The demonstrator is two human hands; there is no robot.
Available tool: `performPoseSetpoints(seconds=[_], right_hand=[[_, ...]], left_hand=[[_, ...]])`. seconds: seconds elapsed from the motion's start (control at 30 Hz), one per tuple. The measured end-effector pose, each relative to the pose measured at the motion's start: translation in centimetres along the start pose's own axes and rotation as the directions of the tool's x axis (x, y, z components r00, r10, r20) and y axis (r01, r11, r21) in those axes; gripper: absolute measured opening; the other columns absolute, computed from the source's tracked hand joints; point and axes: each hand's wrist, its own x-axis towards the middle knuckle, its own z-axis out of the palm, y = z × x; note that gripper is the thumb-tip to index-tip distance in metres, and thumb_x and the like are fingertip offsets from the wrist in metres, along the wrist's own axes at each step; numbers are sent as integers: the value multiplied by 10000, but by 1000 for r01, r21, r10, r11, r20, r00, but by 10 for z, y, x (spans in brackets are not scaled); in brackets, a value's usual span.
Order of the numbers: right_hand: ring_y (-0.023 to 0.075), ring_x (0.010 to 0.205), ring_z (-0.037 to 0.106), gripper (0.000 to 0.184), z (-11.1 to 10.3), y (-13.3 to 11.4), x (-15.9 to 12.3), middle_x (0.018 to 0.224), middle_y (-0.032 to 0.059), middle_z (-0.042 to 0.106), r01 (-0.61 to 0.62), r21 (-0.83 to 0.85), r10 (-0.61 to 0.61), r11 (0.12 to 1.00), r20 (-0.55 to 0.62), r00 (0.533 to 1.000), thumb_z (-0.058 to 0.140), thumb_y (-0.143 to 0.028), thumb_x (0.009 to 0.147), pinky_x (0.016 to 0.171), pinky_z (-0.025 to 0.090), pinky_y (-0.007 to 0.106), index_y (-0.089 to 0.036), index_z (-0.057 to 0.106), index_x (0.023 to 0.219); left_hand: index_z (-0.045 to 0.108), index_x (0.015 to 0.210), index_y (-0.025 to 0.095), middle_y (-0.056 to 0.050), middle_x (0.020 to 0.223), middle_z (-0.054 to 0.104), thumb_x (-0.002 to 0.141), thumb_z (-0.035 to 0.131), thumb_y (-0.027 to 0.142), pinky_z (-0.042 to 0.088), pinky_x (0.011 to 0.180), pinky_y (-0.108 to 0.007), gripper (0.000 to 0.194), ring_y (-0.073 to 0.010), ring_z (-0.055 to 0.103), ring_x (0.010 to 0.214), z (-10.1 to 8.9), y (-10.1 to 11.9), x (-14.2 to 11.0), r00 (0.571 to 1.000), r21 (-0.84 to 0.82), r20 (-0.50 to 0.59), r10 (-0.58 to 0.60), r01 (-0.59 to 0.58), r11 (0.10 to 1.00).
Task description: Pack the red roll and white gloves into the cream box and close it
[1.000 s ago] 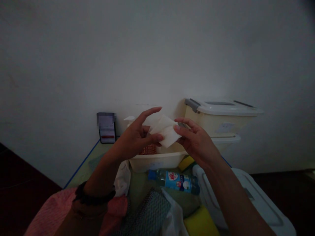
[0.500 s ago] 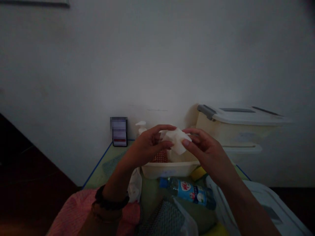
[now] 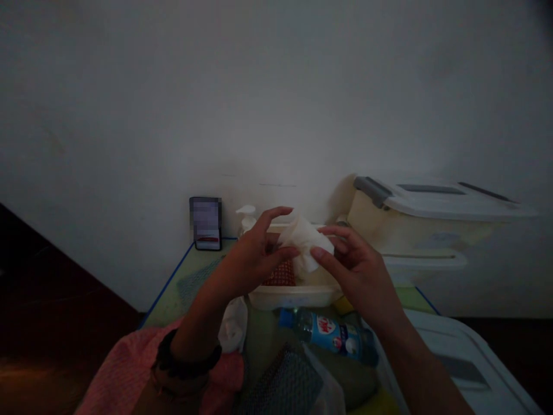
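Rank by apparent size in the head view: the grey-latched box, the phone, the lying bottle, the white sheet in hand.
1. Grey-latched box
2. Lying bottle
3. White sheet and phone, unranked: they look close in size, and the sheet is partly covered and nearer the camera.

No text can be read: the blue label on the bottle, lower centre, is blurred; the phone screen is pixelated.
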Motion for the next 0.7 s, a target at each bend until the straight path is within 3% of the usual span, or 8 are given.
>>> performPoseSetpoints(seconds=[0.2,0.4,0.5,0.6,0.7], right_hand=[[93,657,657,228,-1,10,6,833,-9,741,-65,-27,65,998,7,998,713,-268,751,570,520,177,-231,581,933],[84,651,635,208,-7,14,15,841,-7,739,-91,-72,92,993,16,996,711,-264,750,555,499,168,-230,604,925],[80,655,635,200,-8,15,16,836,-14,738,-96,-30,97,995,51,994,700,-242,761,564,498,166,-233,598,933],[72,639,633,203,-9,14,16,808,-20,736,-104,-7,104,995,76,992,697,-236,770,568,497,161,-230,593,945],[74,642,641,204,-11,11,15,791,-25,731,-116,19,114,993,91,989,699,-234,772,571,504,163,-226,589,943]], left_hand=[[611,1063,153,-46,949,711,848,587,282,505,763,-274,251,-186,667,890,-13,0,0,987,198,144,-77,48,979],[670,872,146,-4,796,697,877,551,316,458,670,-230,208,-149,636,755,-17,-7,4,982,432,149,-113,38,901],[613,914,156,5,786,688,842,604,289,466,681,-240,151,-152,643,757,-16,-12,5,990,346,102,-99,58,936],[438,1113,202,-8,879,697,809,654,249,498,705,-263,376,-169,669,819,-15,-14,4,994,119,82,-76,66,991],[352,1138,230,-7,885,691,813,655,220,518,711,-263,445,-170,677,839,-13,-12,2,997,37,74,-20,18,999]])
